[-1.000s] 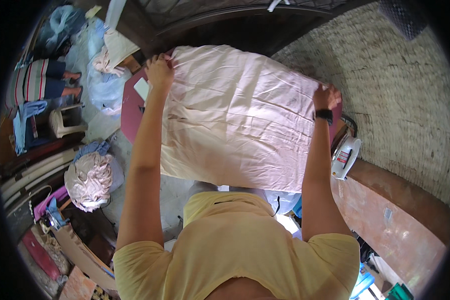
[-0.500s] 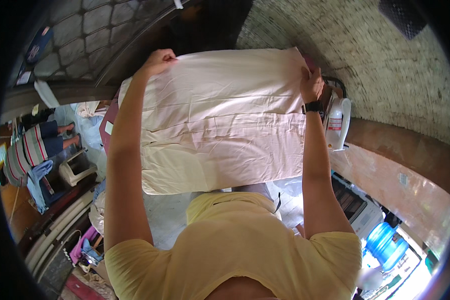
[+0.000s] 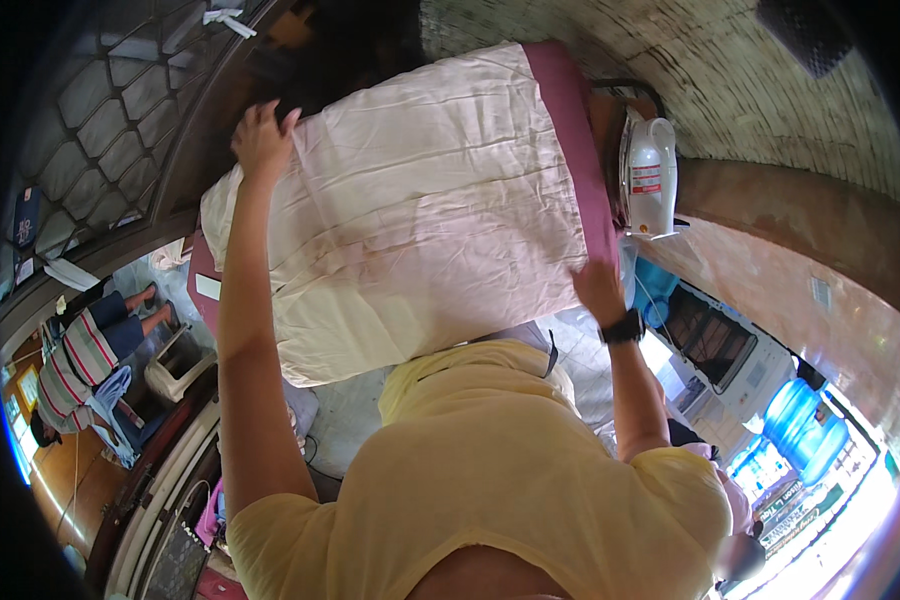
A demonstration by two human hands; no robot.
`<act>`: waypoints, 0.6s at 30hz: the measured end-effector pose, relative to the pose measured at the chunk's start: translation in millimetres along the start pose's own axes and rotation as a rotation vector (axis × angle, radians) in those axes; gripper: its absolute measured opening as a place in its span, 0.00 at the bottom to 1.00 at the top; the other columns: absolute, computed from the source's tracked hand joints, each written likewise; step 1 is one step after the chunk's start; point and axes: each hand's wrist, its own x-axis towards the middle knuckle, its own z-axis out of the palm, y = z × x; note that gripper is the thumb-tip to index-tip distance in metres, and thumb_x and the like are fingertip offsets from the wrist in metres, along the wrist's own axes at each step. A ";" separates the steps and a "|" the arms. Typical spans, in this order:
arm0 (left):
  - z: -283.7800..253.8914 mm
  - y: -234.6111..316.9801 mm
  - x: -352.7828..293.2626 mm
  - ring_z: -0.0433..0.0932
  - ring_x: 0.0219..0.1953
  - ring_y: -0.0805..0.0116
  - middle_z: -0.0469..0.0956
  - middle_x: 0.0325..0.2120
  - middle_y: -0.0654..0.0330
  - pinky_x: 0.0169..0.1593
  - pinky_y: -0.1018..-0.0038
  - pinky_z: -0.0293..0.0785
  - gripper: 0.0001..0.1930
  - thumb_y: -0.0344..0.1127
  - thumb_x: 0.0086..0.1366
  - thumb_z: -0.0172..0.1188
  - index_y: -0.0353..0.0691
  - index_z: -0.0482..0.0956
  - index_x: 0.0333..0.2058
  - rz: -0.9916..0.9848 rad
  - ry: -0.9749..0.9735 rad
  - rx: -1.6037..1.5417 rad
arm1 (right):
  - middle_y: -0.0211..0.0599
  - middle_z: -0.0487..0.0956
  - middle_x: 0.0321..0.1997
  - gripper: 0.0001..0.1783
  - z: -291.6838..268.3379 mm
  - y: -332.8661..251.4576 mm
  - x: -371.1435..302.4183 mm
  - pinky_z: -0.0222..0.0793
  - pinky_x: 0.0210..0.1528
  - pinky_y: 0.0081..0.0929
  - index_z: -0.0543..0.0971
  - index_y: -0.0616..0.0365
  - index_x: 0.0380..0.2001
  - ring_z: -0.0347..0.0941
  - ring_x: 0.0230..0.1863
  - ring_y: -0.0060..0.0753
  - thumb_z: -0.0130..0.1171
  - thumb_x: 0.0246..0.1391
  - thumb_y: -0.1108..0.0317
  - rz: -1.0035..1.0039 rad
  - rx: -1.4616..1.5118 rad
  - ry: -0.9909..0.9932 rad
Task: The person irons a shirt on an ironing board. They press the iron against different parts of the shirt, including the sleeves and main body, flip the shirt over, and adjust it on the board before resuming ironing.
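Note:
A creased cream cloth (image 3: 420,200) lies spread over a maroon surface (image 3: 570,130), whose edge shows as a strip along the cloth's right side. My left hand (image 3: 263,142) is at the cloth's far left edge, with its fingers apart and nothing gripped. Near the cloth's right front corner is my right hand (image 3: 600,295), with a dark watch on its wrist. The right hand is somewhat blurred; its thumb stands apart, and I see nothing held in it. The cloth's front edge hangs close to my waist.
What looks like a white clothes iron (image 3: 650,180) stands on end beyond the right edge. A dark metal grille (image 3: 100,120) is at the left and a rough wall (image 3: 770,110) at the right. A person in a striped shirt (image 3: 75,370) is at far left. Blue water jugs (image 3: 805,425) stand at right.
My right hand has left the cloth's far right corner and come down to the near right. My left hand's fingers have let go and spread. The cloth appears tilted, with more maroon showing at right.

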 end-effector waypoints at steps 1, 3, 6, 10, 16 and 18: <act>-0.1 20.9 13.7 0.73 0.51 0.47 0.76 0.47 0.52 0.57 0.54 0.66 0.26 0.60 0.65 0.52 0.48 0.73 0.53 0.093 0.050 -0.135 | 0.57 0.79 0.37 0.28 17.3 17.6 -26.0 0.71 0.46 0.49 0.76 0.66 0.40 0.76 0.38 0.62 0.67 0.46 0.52 0.047 -0.007 -0.079; 4.3 77.3 40.2 0.74 0.51 0.49 0.77 0.46 0.54 0.56 0.59 0.69 0.24 0.57 0.64 0.55 0.46 0.75 0.50 0.252 0.059 -0.373 | 0.56 0.79 0.40 0.33 51.2 56.6 -49.1 0.71 0.48 0.48 0.75 0.66 0.42 0.76 0.41 0.61 0.70 0.41 0.50 0.129 0.055 -0.152; 37.4 161.4 78.2 0.73 0.55 0.50 0.75 0.52 0.53 0.58 0.62 0.68 0.29 0.59 0.63 0.56 0.43 0.73 0.53 0.331 -0.110 -0.780 | 0.50 0.71 0.57 0.42 88.0 72.6 -47.0 0.69 0.55 0.42 0.63 0.62 0.57 0.69 0.58 0.48 0.72 0.39 0.63 0.043 0.604 0.146; 74.9 222.8 114.9 0.61 0.66 0.53 0.61 0.65 0.52 0.64 0.57 0.59 0.48 0.79 0.57 0.38 0.47 0.61 0.65 0.082 -0.720 -0.738 | 0.39 0.70 0.58 0.48 113.2 65.2 -38.9 0.67 0.58 0.34 0.56 0.57 0.64 0.67 0.58 0.36 0.68 0.38 0.80 0.080 1.621 0.203; 39.5 244.3 125.1 0.59 0.65 0.57 0.58 0.67 0.57 0.61 0.54 0.61 0.49 0.81 0.55 0.40 0.50 0.62 0.65 -0.135 -1.034 -0.883 | 0.34 0.78 0.46 0.19 127.5 51.7 -56.6 0.64 0.54 0.27 0.75 0.59 0.47 0.69 0.51 0.25 0.65 0.50 0.73 0.064 1.505 0.182; 59.0 238.6 138.9 0.74 0.51 0.68 0.76 0.53 0.58 0.53 0.68 0.70 0.37 0.69 0.58 0.56 0.44 0.75 0.54 -0.270 -1.430 -1.094 | 0.33 0.80 0.40 0.10 134.6 58.4 -60.6 0.64 0.50 0.27 0.78 0.60 0.39 0.70 0.47 0.26 0.63 0.53 0.71 0.065 1.361 0.220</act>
